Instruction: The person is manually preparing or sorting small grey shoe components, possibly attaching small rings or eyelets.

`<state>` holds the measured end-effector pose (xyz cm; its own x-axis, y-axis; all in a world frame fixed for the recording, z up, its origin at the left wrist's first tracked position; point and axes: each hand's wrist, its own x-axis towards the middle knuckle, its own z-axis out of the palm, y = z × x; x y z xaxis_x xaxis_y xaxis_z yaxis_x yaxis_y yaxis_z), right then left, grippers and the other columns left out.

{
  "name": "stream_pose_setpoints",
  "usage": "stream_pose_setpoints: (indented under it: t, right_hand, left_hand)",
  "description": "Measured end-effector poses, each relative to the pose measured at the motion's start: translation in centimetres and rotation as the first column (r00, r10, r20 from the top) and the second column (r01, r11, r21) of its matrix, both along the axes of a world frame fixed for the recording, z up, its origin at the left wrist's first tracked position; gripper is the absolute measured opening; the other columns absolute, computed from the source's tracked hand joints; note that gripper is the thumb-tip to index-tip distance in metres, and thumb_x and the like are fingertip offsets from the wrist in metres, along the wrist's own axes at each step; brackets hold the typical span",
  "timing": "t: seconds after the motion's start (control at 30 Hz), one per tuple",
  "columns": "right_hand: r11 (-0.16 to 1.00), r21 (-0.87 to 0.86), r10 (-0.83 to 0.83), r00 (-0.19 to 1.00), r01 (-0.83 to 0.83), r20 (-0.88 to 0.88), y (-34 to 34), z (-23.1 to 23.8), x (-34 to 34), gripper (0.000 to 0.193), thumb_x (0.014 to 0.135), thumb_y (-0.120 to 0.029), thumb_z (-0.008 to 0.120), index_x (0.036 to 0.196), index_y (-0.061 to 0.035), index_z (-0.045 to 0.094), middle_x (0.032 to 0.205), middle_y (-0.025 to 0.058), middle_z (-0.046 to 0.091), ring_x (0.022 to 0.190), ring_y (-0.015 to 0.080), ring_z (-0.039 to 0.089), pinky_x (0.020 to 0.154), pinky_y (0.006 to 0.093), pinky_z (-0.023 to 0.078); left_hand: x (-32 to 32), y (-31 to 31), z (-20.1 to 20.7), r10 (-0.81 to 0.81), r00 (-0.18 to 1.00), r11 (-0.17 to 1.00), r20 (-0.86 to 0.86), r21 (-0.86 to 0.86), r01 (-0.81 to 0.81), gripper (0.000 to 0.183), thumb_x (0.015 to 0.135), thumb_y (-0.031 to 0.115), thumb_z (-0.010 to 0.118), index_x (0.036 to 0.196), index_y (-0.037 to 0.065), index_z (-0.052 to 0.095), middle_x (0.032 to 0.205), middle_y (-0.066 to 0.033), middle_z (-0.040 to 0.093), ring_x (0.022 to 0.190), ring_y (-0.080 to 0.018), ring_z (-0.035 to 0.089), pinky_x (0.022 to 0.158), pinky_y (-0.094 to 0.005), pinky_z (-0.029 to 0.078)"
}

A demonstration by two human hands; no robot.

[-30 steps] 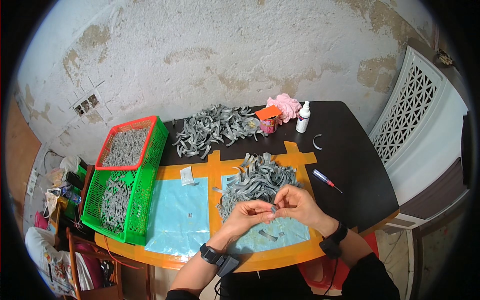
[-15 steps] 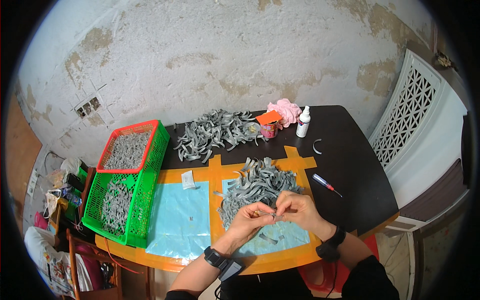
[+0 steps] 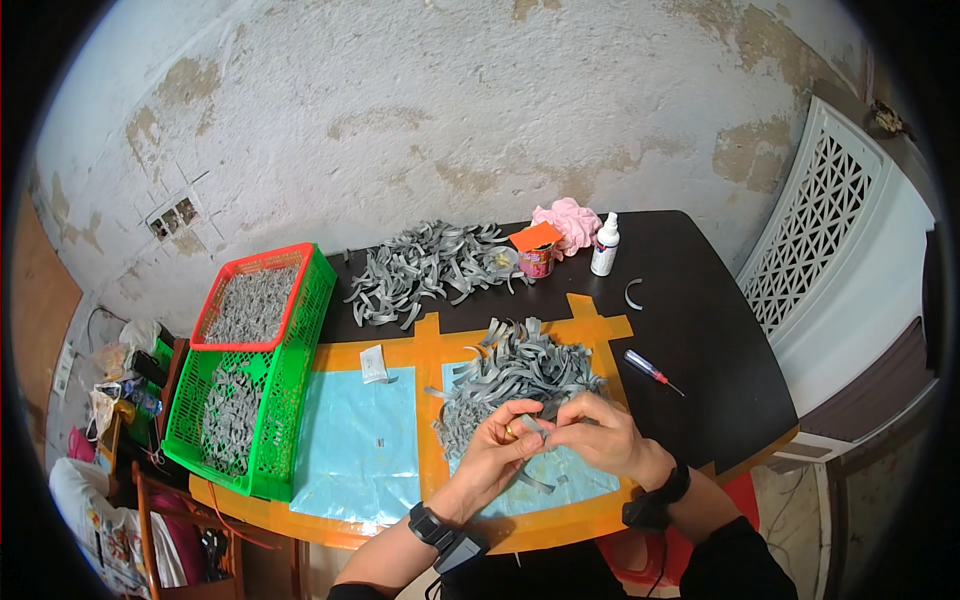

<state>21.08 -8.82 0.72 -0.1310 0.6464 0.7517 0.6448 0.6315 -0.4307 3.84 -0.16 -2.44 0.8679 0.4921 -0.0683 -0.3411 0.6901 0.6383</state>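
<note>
Toward the near edge of the table [image 3: 705, 300], a grey strip [image 3: 533, 427] slants from the left hand [image 3: 492, 448], fingers curled close (grip hard to tell), rightward to the right hand [image 3: 605, 437], which pinches its end

Room leftward, strip pile [image 3: 525, 365] ahead

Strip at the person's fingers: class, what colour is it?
Grey; the strip shows best in the head view.
</note>
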Motion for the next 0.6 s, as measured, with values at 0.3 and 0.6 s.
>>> stream_pose_setpoints:
  t: [0.3,0.6]
  right_hand:
    - [0.997,-0.022,0.081,0.997,-0.080,0.016,-0.2,1.0,-0.2,0.018,0.068,0.007,0.068,0.083,-0.0013,0.062,0.085,0.0062,0.054,0.074,0.0198,0.058,0.063,0.0293,0.048]
    - [0.999,0.025,0.034,0.995,-0.036,0.091,-0.3,0.9,0.0,0.020,0.067,0.006,0.070,0.084,-0.0023,0.065,0.084,0.0062,0.054,0.072,0.0194,0.058,0.060,0.0264,0.048]
  left_hand:
    - [-0.3,0.2,0.2,-0.022,1.000,0.997,0.005,0.074,0.021,0.048,0.085,-0.007,0.060,0.128,0.005,0.043,0.101,-0.0094,0.065,0.093,-0.0141,0.063,0.087,-0.0264,0.051]
    - [-0.2,0.0,-0.1,-0.034,0.999,0.999,0.032,0.029,0.033,0.053,0.082,-0.010,0.063,0.130,0.004,0.044,0.098,-0.0096,0.066,0.092,-0.0133,0.062,0.084,-0.0254,0.051]
